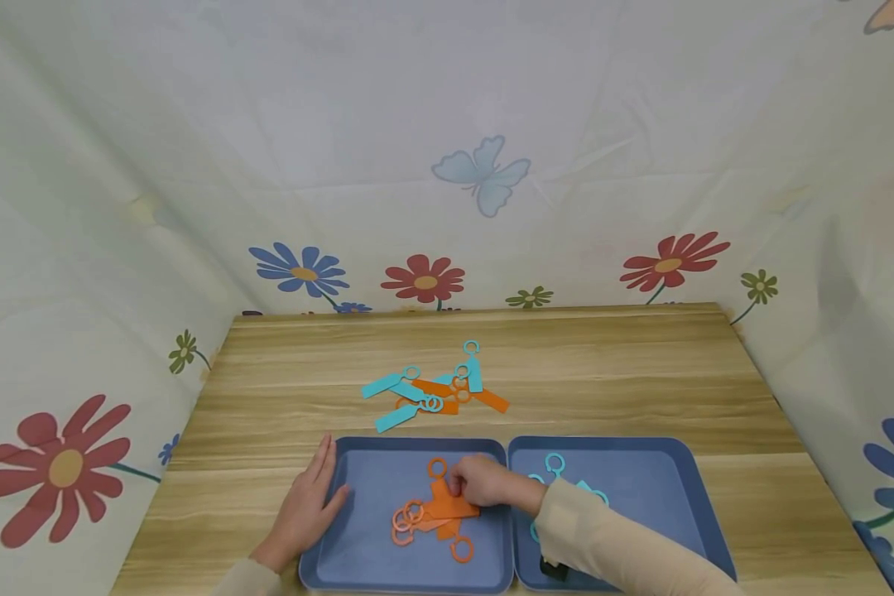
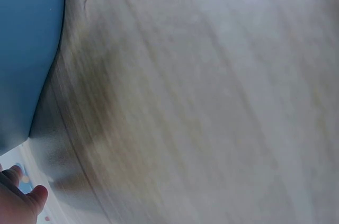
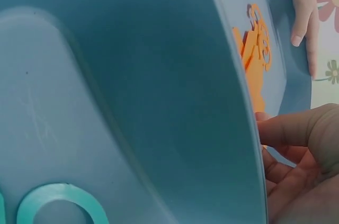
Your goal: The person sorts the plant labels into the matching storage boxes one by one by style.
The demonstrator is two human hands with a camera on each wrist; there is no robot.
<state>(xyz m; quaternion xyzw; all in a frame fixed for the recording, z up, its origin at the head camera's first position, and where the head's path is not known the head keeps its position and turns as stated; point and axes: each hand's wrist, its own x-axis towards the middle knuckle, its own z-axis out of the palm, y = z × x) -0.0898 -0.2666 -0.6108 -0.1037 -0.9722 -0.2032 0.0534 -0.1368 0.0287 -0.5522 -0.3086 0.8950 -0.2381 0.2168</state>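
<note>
So the room's got a white cloth backdrop (image 1: 343, 124) with flowers and a butterfly, and a wood-grain desk (image 1: 618, 381) pushed up to it. Call the far edge 12 o'clock. Two blue trays sit just beside each other near the person, left tray (image 1: 365, 563) around 7, right tray (image 1: 656, 488) around 5.

The orange tags (image 1: 454, 507) are heaped mid left tray, a bit toward 3, blue floor showing all round. Right hand (image 1: 484, 480) is over them from the 3 o'clock side, fingers curled down close together at the heap; can't tell if they're pinching one. That sleeve (image 1: 626, 538) reaches across the right tray, partly covering its turquoise tags (image 3: 61, 191).

Left hand (image 1: 305, 505) lies along the left tray's 9 o'clock edge, fingers straight, thumb spread, gripping nothing. A mixed pile (image 1: 434, 387) of turquoise and orange tags is at 11 past the trays, wide wood on both sides.
</note>
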